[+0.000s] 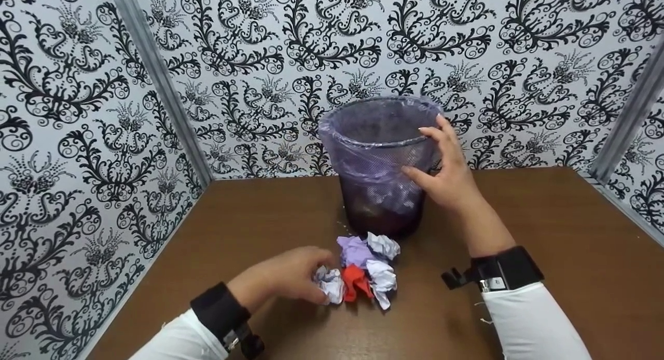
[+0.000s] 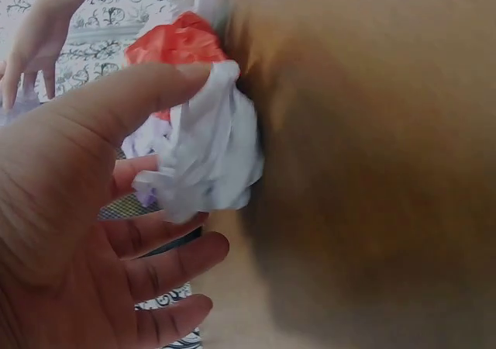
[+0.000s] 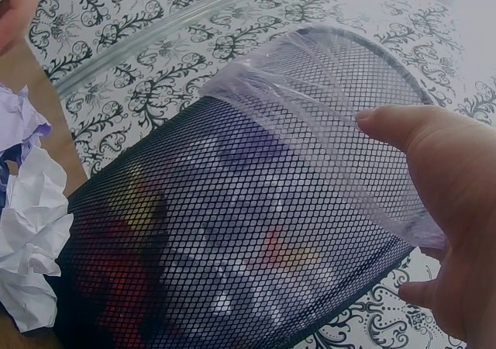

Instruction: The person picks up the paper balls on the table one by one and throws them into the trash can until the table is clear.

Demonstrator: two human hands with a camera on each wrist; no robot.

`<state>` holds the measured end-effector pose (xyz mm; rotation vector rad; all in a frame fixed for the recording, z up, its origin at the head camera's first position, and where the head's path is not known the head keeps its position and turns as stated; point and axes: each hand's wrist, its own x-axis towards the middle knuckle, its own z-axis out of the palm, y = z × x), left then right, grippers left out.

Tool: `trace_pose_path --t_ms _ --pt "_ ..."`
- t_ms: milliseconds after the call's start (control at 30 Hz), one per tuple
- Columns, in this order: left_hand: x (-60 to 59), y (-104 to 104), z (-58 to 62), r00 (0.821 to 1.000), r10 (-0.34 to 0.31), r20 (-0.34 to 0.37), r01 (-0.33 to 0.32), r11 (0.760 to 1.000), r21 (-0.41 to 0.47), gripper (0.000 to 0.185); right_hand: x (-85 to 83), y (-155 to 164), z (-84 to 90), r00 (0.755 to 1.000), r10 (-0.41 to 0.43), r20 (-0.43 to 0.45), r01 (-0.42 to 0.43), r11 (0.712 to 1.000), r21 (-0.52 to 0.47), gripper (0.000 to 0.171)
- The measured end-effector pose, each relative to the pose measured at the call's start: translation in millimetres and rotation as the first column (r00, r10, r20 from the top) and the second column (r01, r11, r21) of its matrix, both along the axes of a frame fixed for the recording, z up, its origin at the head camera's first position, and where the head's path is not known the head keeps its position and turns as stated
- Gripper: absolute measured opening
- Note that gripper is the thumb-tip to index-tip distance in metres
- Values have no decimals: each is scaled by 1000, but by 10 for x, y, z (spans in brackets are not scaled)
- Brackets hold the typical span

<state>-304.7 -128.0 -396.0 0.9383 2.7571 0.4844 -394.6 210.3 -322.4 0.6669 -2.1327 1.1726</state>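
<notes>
A black mesh wastebasket (image 1: 384, 209) lined with a thin purple plastic bag (image 1: 358, 163) stands on the table. My right hand (image 1: 448, 176) holds it by the right side near the rim, its thumb on the bag in the right wrist view. In front of the wastebasket, my left hand (image 1: 290, 274) has thumb and fingers around a crumpled white paper ball (image 2: 213, 143), pinching it at the table. Beside that ball lie a red crumpled paper (image 1: 356, 282), a purple one (image 1: 355, 252) and two more white ones, the front one (image 1: 383, 279) and the back one (image 1: 384, 245).
Through the mesh, coloured and white contents (image 3: 225, 240) show inside the wastebasket. The brown table (image 1: 249, 215) meets patterned wall panels (image 1: 249, 90) at the back and sides. A grey metal post (image 1: 161, 80) stands at the left corner.
</notes>
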Motion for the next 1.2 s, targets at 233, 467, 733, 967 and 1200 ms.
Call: trace_pose_path --t_ms 233,467,733,967,1200 --pt "-10 -17 -121 998 -49 -27 52 992 114 32 -23 4 -25 1000 15 -23 -15 1000 -19 75" --pt "-13 -67 -200 999 -52 -2 51 976 212 26 -18 13 -32 1000 1 -10 -1 1000 -5 75" --pt "-13 -122 -217 998 -36 -59 49 971 236 20 -7 6 -20 1000 -11 -6 11 1000 -1 75" --pt "24 -179 -167 997 9 -83 16 955 297 20 0 -4 -17 1000 -12 11 12 1000 -5 76" --pt "3 -178 58 988 80 -130 -10 881 472 27 -22 4 -16 1000 2 -2 -2 1000 -7 75"
